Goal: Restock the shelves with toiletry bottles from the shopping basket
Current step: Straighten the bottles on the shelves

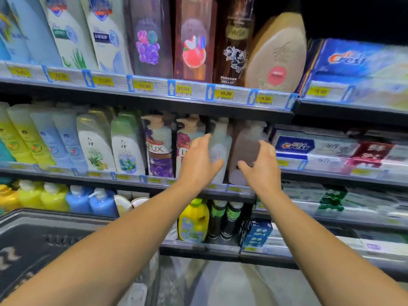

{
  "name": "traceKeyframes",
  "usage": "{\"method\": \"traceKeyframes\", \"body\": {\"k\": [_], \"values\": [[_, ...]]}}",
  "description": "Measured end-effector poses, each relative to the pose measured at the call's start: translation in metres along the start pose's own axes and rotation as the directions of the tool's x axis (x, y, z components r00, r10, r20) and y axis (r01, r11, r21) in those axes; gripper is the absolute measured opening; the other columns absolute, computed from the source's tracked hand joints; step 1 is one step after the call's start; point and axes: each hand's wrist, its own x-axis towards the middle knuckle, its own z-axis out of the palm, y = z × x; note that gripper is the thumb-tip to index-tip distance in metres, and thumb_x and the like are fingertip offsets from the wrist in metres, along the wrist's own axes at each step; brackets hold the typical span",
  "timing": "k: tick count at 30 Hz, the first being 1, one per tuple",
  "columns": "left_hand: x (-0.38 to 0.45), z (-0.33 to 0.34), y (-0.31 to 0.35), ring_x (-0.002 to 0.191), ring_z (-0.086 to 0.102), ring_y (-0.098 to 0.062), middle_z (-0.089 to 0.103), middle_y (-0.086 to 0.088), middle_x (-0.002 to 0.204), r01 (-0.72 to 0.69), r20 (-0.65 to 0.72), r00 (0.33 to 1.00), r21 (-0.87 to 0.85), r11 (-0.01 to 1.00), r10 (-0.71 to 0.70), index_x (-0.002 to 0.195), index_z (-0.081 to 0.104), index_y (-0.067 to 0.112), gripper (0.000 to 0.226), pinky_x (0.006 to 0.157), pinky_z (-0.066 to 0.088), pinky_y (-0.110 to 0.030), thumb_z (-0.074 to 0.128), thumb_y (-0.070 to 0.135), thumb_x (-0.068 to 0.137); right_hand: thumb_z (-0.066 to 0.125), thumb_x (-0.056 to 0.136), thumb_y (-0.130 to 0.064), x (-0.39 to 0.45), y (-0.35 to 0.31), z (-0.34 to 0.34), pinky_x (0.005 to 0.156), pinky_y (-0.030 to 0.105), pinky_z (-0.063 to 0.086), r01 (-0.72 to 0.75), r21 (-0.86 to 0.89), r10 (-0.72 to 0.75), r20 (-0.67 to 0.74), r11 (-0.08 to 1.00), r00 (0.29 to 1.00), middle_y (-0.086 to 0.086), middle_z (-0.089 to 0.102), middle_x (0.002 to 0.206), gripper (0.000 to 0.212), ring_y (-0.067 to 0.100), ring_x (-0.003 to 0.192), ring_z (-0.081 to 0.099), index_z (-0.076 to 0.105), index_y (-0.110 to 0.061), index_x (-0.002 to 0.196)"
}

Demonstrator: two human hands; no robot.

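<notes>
Both my arms reach toward the middle shelf point(220, 188). My left hand point(199, 161) is spread open in front of a white pump bottle point(220, 146), its fingers near the bottle's left side. My right hand point(261, 165) is open with loosely bent fingers just in front of a pale pink pump bottle point(247, 149). Neither hand holds anything. Whether the fingers touch the bottles is blurred. The dark shopping basket point(33, 237) sits at the lower left, its contents hidden.
Two Lux pump bottles point(160, 146) stand left of my hands, then green, white and blue bottles. Crest toothpaste boxes point(295, 146) fill the shelf to the right. The upper shelf point(154, 89) holds tall bottles. The lower shelf holds a yellow jug point(194, 219) and dark bottles.
</notes>
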Motion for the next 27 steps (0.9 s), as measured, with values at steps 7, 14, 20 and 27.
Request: {"method": "traceKeyframes", "body": {"k": [7, 14, 20, 27], "values": [[0.032, 0.029, 0.019, 0.105, 0.054, -0.032, 0.051, -0.011, 0.116, 0.143, -0.059, 0.989, 0.081, 0.986, -0.139, 0.113, 0.045, 0.011, 0.05, 0.076, 0.04, -0.036, 0.072, 0.039, 0.081, 0.07, 0.085, -0.035, 0.041, 0.017, 0.004, 0.069, 0.036, 0.042, -0.008, 0.005, 0.008, 0.009, 1.0, 1.0, 0.009, 0.043, 0.118, 0.046, 0.029, 0.091, 0.061, 0.044, -0.009, 0.113], [0.045, 0.044, 0.022, 0.102, 0.057, -0.034, 0.055, -0.014, 0.112, 0.237, -0.102, 0.97, 0.154, 0.959, -0.223, 0.11, 0.051, 0.006, 0.058, 0.077, 0.044, -0.038, 0.073, 0.05, 0.078, 0.071, 0.081, -0.042, 0.07, 0.015, 0.01, 0.067, 0.034, 0.039, -0.076, 0.001, 0.075, 0.076, 0.997, 0.994, 0.017, 0.06, 0.094, 0.039, 0.036, 0.094, 0.057, 0.055, -0.007, 0.081], [0.056, 0.045, 0.023, 0.093, 0.06, -0.032, 0.061, -0.013, 0.099, 0.273, -0.088, 0.961, 0.174, 0.946, -0.261, 0.096, 0.052, 0.009, 0.055, 0.071, 0.049, -0.039, 0.074, 0.055, 0.076, 0.066, 0.086, -0.04, 0.083, 0.001, 0.014, 0.066, 0.03, 0.037, -0.185, 0.005, 0.185, 0.048, 0.983, 0.982, 0.006, 0.057, 0.078, 0.036, 0.028, 0.078, 0.052, 0.068, -0.004, 0.08], [0.053, 0.056, 0.018, 0.096, 0.062, -0.037, 0.061, -0.016, 0.103, 0.244, -0.094, 0.969, 0.23, 0.942, -0.228, 0.104, 0.054, 0.004, 0.056, 0.072, 0.046, -0.039, 0.073, 0.051, 0.079, 0.065, 0.084, -0.043, 0.082, 0.003, 0.024, 0.065, 0.03, 0.04, -0.23, -0.116, 0.239, 0.067, 0.966, 0.969, 0.011, 0.064, 0.09, 0.037, 0.03, 0.085, 0.058, 0.069, -0.006, 0.083]]}}
